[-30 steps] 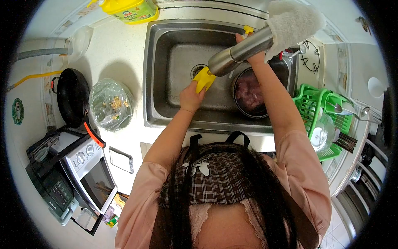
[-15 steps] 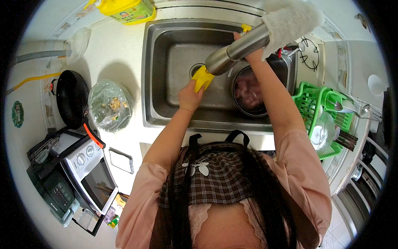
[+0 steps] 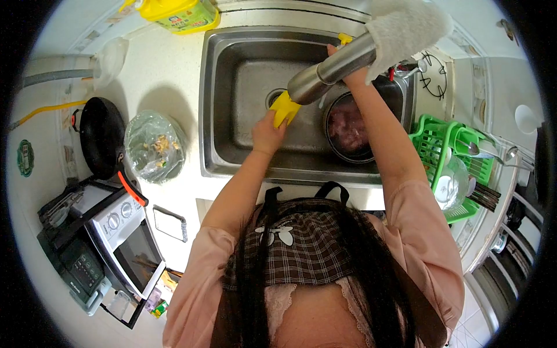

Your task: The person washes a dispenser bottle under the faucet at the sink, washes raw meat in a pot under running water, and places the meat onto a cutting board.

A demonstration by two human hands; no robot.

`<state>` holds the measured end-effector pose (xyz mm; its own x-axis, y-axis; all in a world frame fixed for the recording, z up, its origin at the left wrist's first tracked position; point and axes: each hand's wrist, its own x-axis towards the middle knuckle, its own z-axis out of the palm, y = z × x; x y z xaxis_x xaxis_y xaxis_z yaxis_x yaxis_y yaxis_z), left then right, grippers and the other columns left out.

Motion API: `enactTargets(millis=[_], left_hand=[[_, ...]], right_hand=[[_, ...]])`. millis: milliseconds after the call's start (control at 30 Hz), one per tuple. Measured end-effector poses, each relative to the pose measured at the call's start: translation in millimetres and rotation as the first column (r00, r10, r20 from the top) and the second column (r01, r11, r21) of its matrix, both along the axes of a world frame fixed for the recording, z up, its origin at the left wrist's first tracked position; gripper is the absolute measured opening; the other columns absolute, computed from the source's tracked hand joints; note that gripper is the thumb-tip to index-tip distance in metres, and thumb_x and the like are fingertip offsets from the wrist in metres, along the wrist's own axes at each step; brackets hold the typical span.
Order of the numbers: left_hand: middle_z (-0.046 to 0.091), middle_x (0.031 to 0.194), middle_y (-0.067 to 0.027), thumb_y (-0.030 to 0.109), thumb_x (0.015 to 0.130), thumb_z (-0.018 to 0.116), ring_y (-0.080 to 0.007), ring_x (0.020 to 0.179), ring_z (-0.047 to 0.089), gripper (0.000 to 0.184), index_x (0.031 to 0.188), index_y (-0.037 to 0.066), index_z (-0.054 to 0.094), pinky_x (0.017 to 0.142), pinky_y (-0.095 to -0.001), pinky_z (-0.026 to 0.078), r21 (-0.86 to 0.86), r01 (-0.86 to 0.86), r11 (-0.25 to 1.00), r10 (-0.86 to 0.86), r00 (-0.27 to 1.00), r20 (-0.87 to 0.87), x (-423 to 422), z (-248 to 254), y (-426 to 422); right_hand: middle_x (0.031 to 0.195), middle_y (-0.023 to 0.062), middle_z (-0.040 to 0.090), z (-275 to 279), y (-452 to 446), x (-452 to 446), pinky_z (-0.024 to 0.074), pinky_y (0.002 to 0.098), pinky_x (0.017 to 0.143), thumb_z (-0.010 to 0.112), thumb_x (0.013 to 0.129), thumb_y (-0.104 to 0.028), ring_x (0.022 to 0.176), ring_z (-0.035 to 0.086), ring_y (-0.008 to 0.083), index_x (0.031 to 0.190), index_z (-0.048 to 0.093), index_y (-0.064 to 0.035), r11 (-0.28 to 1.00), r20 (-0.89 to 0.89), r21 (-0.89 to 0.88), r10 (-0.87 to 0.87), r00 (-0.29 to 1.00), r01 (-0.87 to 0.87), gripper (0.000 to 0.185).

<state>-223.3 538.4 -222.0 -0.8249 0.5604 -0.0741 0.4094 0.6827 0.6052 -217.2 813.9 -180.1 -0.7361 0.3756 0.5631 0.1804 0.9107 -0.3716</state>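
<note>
My left hand (image 3: 269, 133) is closed on a yellow cloth (image 3: 285, 110) over the sink (image 3: 249, 69), close to the drain (image 3: 274, 95). The steel faucet (image 3: 331, 66) hangs just above that cloth and covers part of it. Behind the faucet, my right hand (image 3: 355, 76) reaches to the sink's back edge, next to a yellow pump top (image 3: 344, 39). The faucet hides most of its fingers, so its grip does not show. Below my right wrist sits a dark pot (image 3: 332, 145) with reddish meat (image 3: 348, 129) in it.
A plastic-lined bowl (image 3: 154, 148) and a black pan (image 3: 101, 138) stand left. A yellow jug (image 3: 183, 14) is at the back left, a toaster oven (image 3: 125, 226) front left. A green dish rack (image 3: 432, 139) stands right. A white towel (image 3: 406, 32) wraps the faucet's upper part.
The view has shifted slightly. Both hands keep nearly the same places, and the yellow cloth has stayed in my left hand.
</note>
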Motion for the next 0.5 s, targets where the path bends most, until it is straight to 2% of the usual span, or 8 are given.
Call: enactTargets(millis=[33, 67, 133, 167, 233, 333, 433, 500], left_hand=[[0.06, 0.072, -0.0177, 0.032, 0.073, 0.064, -0.0373, 0.066, 0.058, 0.033, 0.093, 0.007, 0.054, 0.058, -0.0443, 0.046, -0.001, 0.001, 1.0, -0.001, 1.0, -0.002, -0.5, 1.8, -0.3], [0.06, 0.076, -0.0177, 0.034, 0.074, 0.063, -0.0374, 0.07, 0.058, 0.035, 0.094, 0.007, 0.055, 0.06, -0.0442, 0.046, -0.008, 0.001, 1.0, 0.0, 1.0, 0.03, -0.9, 3.5, -0.6], [0.061, 0.08, -0.0177, 0.036, 0.075, 0.063, -0.0376, 0.073, 0.058, 0.037, 0.094, 0.006, 0.055, 0.063, -0.0441, 0.047, -0.016, 0.002, 1.0, -0.001, 0.998, 0.06, -0.2, 5.5, -2.0], [0.06, 0.077, -0.0179, 0.034, 0.074, 0.063, -0.0379, 0.071, 0.058, 0.034, 0.093, 0.006, 0.055, 0.061, -0.0444, 0.046, -0.019, 0.006, 1.0, -0.005, 0.999, 0.048, 1.7, 5.9, -2.7], [0.06, 0.074, -0.0182, 0.031, 0.073, 0.064, -0.0381, 0.069, 0.058, 0.032, 0.091, 0.006, 0.055, 0.06, -0.0448, 0.046, -0.021, 0.01, 1.0, -0.009, 0.999, 0.036, 3.5, 6.9, -2.5], [0.06, 0.075, -0.0185, 0.031, 0.073, 0.064, -0.0383, 0.07, 0.058, 0.031, 0.091, 0.007, 0.055, 0.06, -0.0448, 0.046, -0.006, -0.001, 1.0, 0.002, 1.0, 0.03, 4.6, 7.2, -2.8], [0.061, 0.079, -0.0166, 0.036, 0.074, 0.063, -0.0366, 0.072, 0.058, 0.036, 0.093, 0.007, 0.056, 0.062, -0.0427, 0.047, -0.056, -0.005, 0.998, 0.009, 0.998, 0.064, 4.7, 7.3, -3.8], [0.06, 0.075, -0.0184, 0.031, 0.073, 0.064, -0.0386, 0.07, 0.058, 0.032, 0.092, 0.006, 0.054, 0.061, -0.0453, 0.046, -0.007, -0.013, 1.0, 0.013, 0.999, 0.036, 5.3, 7.7, -3.1]], right_hand=[[0.071, 0.0127, 0.056, 4.7, -2.1, -1.0, 0.0429, 0.0365, 0.067, 0.065, 0.073, -0.042, 0.071, 0.054, 0.0273, 0.083, 0.058, -0.001, 0.998, -0.016, -0.057, 0.0, 1.0, -0.001, 0.043], [0.071, 0.0123, 0.056, 10.3, -2.8, -0.3, 0.0429, 0.0361, 0.065, 0.066, 0.073, -0.04, 0.07, 0.054, 0.027, 0.083, 0.057, -0.0008, 0.999, -0.009, 0.052, 0.007, 1.0, -0.006, 0.041], [0.071, 0.0119, 0.056, 6.7, -1.1, 0.5, 0.0429, 0.0357, 0.064, 0.066, 0.073, -0.038, 0.068, 0.054, 0.0267, 0.083, 0.057, -0.0005, 0.987, -0.003, 0.161, 0.01, 1.0, -0.01, 0.04], [0.069, 0.0111, 0.055, -9.3, 3.8, 1.9, 0.0427, 0.0359, 0.062, 0.067, 0.073, -0.036, 0.067, 0.053, 0.0266, 0.081, 0.057, -0.001, 0.994, 0.015, 0.105, -0.024, 1.0, 0.022, 0.037], [0.067, 0.0104, 0.054, -6.4, 2.5, 1.3, 0.0425, 0.0361, 0.061, 0.067, 0.073, -0.034, 0.065, 0.053, 0.0264, 0.079, 0.057, -0.0015, 0.997, 0.034, 0.049, -0.057, 0.998, 0.055, 0.035], [0.064, 0.0093, 0.054, -2.9, 3.0, 1.5, 0.0422, 0.0378, 0.06, 0.067, 0.073, -0.034, 0.063, 0.053, 0.0266, 0.075, 0.057, -0.0022, 0.996, 0.001, 0.093, -0.006, 1.0, 0.006, 0.033], [0.063, 0.0091, 0.054, -5.7, 5.0, 0.1, 0.0423, 0.0385, 0.06, 0.068, 0.073, -0.033, 0.063, 0.053, 0.0275, 0.073, 0.057, -0.0027, 0.992, -0.064, 0.123, 0.018, 0.998, -0.01, 0.032], [0.064, 0.0096, 0.055, -5.2, 5.3, 0.7, 0.0425, 0.0389, 0.06, 0.068, 0.073, -0.033, 0.064, 0.054, 0.028, 0.074, 0.057, -0.0026, 0.989, -0.025, 0.146, 0.013, 1.0, -0.009, 0.032]])
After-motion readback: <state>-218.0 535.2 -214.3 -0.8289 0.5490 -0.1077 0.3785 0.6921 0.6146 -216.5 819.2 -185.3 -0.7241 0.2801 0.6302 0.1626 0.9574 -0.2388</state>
